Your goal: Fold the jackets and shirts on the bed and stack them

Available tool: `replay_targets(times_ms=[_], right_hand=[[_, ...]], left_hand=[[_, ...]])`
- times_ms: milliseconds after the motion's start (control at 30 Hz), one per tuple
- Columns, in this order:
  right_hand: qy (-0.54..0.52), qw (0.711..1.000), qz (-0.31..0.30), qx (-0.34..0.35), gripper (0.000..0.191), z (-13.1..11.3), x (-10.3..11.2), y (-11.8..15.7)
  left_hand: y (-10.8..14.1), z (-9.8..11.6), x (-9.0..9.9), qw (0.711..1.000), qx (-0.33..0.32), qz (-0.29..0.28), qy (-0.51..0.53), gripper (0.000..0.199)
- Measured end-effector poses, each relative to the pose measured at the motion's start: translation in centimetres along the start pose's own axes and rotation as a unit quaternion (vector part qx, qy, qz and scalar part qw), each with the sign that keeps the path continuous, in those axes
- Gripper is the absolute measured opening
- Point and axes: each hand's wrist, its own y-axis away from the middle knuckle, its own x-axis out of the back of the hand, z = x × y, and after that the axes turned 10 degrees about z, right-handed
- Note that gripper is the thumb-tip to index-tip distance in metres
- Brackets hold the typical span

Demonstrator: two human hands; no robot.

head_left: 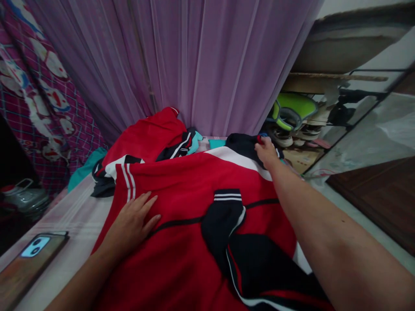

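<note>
A red jacket (184,185) with white and black panels is spread out in front of me. My left hand (138,218) lies flat on it, fingers apart, beside the striped hem at its left. One dark sleeve (223,220) with a white-striped cuff is folded across the jacket's middle. At the far right, my right hand (266,152) is closed on the other dark sleeve (241,144), near its end. Behind the jacket, a heap of red clothing (145,134) with dark and teal pieces rests against the curtain.
A phone (34,263) lies on the pale checked sheet (81,216) at the left. A purple curtain (201,65) hangs behind. To the right stands a rack with shoes (285,138). A clear plastic jug (26,198) is at the far left.
</note>
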Motion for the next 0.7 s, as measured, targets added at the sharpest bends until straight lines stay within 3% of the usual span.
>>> replay_targets(times_ms=[100, 167, 233, 300, 433, 533, 600, 700], right_hand=[[0.130, 0.990, -0.033, 0.034, 0.068, -0.7, 0.0, 3.0], [0.219, 0.965, -0.057, 0.135, 0.069, -1.6, 1.3, 5.5], [0.256, 0.926, -0.096, 0.260, 0.057, -2.1, 3.7, 8.1], [0.260, 0.894, -0.157, 0.328, 0.039, -2.0, 7.2, 10.7], [0.262, 0.877, -0.278, 0.293, 0.030, 0.5, 15.4, 15.6], [0.224, 0.875, -0.309, 0.299, 0.030, 3.1, 20.4, 18.5], [0.198, 0.884, -0.298, 0.300, 0.032, 4.2, 22.6, 19.8], [0.163, 0.920, -0.271, 0.233, 0.040, 3.6, 24.1, 21.1]], left_hand=[[-0.1, 0.2, -0.2, 1.000, -0.002, 0.001, -0.012, 0.071], [-0.3, 0.3, -0.3, 1.000, 0.001, 0.002, -0.019, 0.071], [-0.5, 0.3, -0.4, 1.000, 0.004, -0.005, -0.024, 0.071], [-0.8, 0.1, -0.5, 0.999, 0.005, -0.016, -0.029, 0.070], [-1.7, -1.0, -0.8, 0.999, -0.002, -0.034, -0.039, 0.068], [-2.6, -1.6, -0.5, 0.997, -0.010, -0.055, -0.044, 0.065], [-3.0, -1.3, 0.1, 0.997, -0.001, -0.064, -0.052, 0.064], [-2.6, 0.6, 2.0, 0.997, 0.021, -0.055, -0.052, 0.060]])
